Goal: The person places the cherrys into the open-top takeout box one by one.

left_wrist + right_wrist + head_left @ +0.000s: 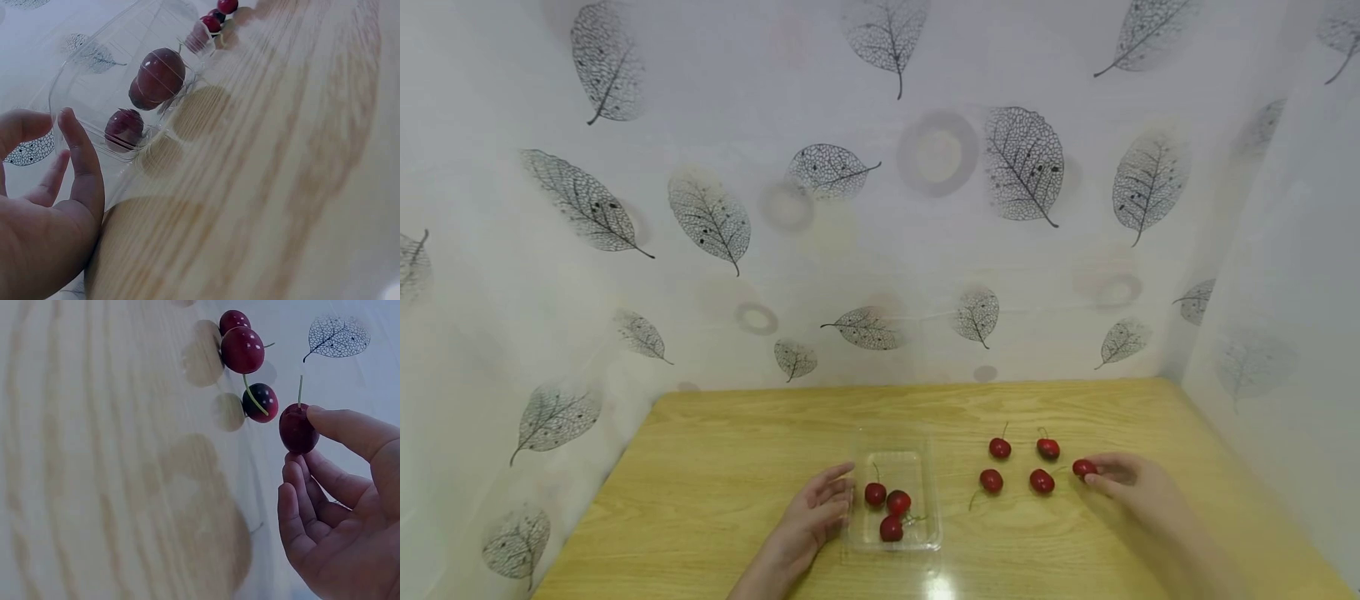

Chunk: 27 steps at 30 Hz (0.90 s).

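My right hand (pixel 1138 487) pinches a dark red cherry (pixel 299 429) between thumb and fingertips; its green stem points up in the right wrist view. The cherry is held just right of several loose cherries (pixel 1042 481) on the table. My left hand (pixel 812 521) rests beside a clear plastic box (pixel 931 517), with its fingertips at the left rim and fingers gently bent. Thumb and index finger stand apart in the head view. Inside the box lie three cherries (pixel 876 494), close together on the left and middle of its floor.
The wooden table (pixel 715 467) ends at a pale wall covering (pixel 910 250) printed with leaves, behind and on both sides. Loose cherries (pixel 999 448) with stems stand between the box and my right hand.
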Available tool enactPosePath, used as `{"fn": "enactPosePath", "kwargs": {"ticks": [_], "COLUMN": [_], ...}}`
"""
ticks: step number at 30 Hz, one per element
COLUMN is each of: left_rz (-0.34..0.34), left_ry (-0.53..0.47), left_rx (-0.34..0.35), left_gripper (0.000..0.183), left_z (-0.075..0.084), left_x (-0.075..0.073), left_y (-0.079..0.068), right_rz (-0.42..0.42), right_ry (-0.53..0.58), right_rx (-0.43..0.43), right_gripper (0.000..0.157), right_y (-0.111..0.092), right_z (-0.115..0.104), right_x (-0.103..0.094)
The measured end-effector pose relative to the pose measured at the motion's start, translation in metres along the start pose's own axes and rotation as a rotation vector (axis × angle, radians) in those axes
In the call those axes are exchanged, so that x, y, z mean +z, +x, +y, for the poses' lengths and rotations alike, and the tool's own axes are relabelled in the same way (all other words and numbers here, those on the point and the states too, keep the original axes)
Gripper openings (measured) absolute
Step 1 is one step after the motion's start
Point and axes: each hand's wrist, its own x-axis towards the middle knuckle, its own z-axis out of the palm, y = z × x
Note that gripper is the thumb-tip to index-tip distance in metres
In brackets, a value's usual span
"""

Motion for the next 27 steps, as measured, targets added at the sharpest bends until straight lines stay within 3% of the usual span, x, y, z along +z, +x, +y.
{"fn": "enactPosePath", "kwargs": {"ticks": [19, 27], "left_rz": [0.012, -0.020], "left_ry": [-0.003, -0.003], "left_rx": [-0.004, 0.009], "left_gripper": [0.067, 0.068], "left_z": [0.002, 0.001], "left_x": [0.001, -0.001], "left_y": [-0.002, 0.000], "right_rz": [0.025, 0.042], "right_ry": [-0.015, 0.006], "right_rx": [-0.046, -0.057], "right_gripper": [0.042, 0.042], "right_y": [0.002, 0.005], "right_z": [-0.033, -0.046], "right_x": [-0.002, 0.004]}}
